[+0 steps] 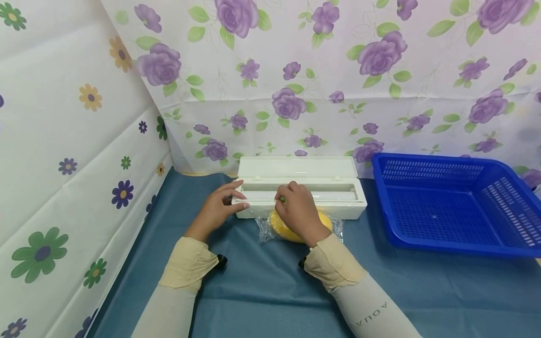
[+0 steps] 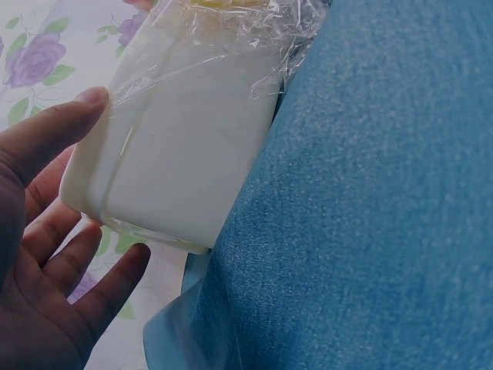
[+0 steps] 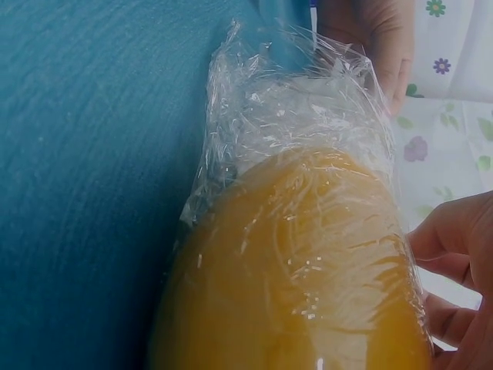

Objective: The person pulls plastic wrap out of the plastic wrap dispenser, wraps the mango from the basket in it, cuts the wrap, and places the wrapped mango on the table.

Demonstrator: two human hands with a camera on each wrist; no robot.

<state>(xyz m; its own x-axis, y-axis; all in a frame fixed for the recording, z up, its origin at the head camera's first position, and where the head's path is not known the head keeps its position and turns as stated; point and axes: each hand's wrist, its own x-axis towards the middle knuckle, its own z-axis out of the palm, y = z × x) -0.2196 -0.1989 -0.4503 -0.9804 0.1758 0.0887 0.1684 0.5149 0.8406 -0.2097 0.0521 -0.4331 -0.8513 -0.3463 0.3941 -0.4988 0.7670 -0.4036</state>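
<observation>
A white cling film dispenser (image 1: 304, 209) stands with its lid (image 1: 297, 166) raised and a film roll (image 1: 329, 195) inside. My left hand (image 1: 217, 206) holds its left end, thumb on the front edge and other fingers spread behind; the left wrist view shows the thumb (image 2: 92, 96) at the film's edge. At the middle of the front rim, my right hand (image 1: 297, 211) pinches a small green slide cutter (image 1: 282, 199), mostly hidden by the fingers. Below that hand lies a smooth, rounded yellow object (image 3: 293, 262) under clear cling film (image 3: 300, 108), which runs up to the dispenser.
A blue plastic basket (image 1: 393, 230) with perforated sides stands to the right of the dispenser. Blue-green cloth (image 1: 262, 291) covers the table. Flowered sheets (image 1: 262, 136) hang behind and on the left, close behind the raised lid.
</observation>
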